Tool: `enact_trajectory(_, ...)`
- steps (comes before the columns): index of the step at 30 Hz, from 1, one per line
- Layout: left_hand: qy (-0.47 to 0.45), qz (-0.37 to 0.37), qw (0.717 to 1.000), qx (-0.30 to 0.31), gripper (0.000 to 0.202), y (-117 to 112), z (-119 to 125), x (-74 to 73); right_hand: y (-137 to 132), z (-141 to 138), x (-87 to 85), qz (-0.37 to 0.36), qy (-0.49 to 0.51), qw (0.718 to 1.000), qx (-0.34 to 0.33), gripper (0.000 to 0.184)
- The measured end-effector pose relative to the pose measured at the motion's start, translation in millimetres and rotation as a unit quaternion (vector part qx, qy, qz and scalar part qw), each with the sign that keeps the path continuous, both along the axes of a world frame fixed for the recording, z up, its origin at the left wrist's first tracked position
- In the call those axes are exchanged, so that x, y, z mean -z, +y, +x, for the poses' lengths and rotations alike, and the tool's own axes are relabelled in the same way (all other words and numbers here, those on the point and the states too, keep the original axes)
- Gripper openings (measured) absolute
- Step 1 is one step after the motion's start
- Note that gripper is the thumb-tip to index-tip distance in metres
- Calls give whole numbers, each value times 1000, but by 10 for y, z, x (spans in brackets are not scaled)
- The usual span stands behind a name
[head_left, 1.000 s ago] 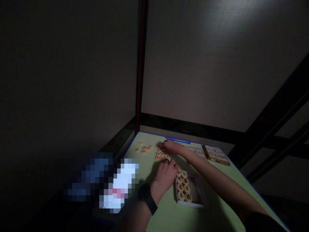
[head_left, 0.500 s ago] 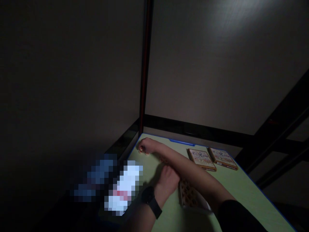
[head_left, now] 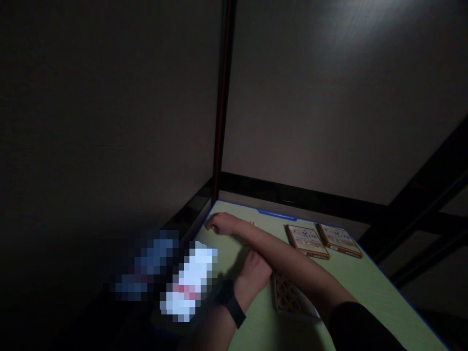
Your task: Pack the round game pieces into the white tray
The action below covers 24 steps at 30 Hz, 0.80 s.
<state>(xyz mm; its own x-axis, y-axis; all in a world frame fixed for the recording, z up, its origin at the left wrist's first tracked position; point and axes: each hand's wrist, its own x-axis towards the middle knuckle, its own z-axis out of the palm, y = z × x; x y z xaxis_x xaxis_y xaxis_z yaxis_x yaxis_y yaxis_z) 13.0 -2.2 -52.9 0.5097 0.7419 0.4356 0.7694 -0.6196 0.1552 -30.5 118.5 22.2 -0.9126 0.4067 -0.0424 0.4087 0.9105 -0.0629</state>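
My right hand (head_left: 222, 224) reaches across to the far left corner of the green-topped table (head_left: 369, 292), fingers curled down around a small brown round piece (head_left: 214, 227). Under that forearm, my left hand (head_left: 256, 269) rests with its back up and a dark watch on the wrist. Its fingers are bent in, and I cannot see what they hold. Just beyond it, a few small pieces (head_left: 244, 242) lie partly hidden by the right forearm. A shallow white box (head_left: 276, 297) of brown ring-like pieces (head_left: 287, 295) stands close to my left hand, partly covered by my right arm.
Two flat printed boxes (head_left: 308, 241) lie side by side at the right back. Small reddish bits (head_left: 252, 223) show behind the right forearm. A blue strip (head_left: 278, 215) runs along the rear edge, near the wall. A bright blurred-out rectangle (head_left: 192, 280) is at the left.
Small pieces that showed beneath my right hand are now out of sight, and its fingers are more closed. Reddish bits now show behind the forearm. My left hand has barely moved.
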Motion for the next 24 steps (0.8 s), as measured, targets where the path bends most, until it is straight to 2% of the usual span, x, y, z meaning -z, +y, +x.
enact_trajectory(5,8,-7,1000,-11,49,3,-3,-98,-205,85,-114,43,-7,999,22,41)
enact_trajectory(8,-3,-52,998,-23,48,-50,-4,-234,-369,340,-255,42,43,997,38,41)
enact_trajectory(13,-18,-143,989,-37,40,-109,-52,-420,-728,1232,-419,28,206,975,83,41)
enact_trajectory(14,-40,-149,987,-39,38,-93,-68,-437,-813,1437,-423,29,230,968,98,39)
enact_trajectory(16,-143,-147,978,-37,33,-30,-85,-466,-983,1811,-390,41,264,954,135,35)
enact_trajectory(17,-220,-163,961,-34,28,11,-79,-486,-1060,1967,-354,52,282,945,156,33)
enact_trajectory(18,-311,-201,928,-28,24,52,-59,-511,-1129,2098,-307,62,296,937,173,32)
enact_trajectory(20,-485,-307,818,27,20,119,21,-577,-1228,2282,-190,82,319,923,200,33)
enact_trajectory(22,-576,-400,705,107,21,151,142,-644,-1277,2375,-67,97,346,907,221,36)
enact_trajectory(23,-592,-432,666,141,22,157,209,-669,-1285,2398,-10,102,362,897,230,37)
enact_trajectory(24,-598,-454,640,166,24,158,274,-684,-1286,2410,42,108,378,888,237,38)
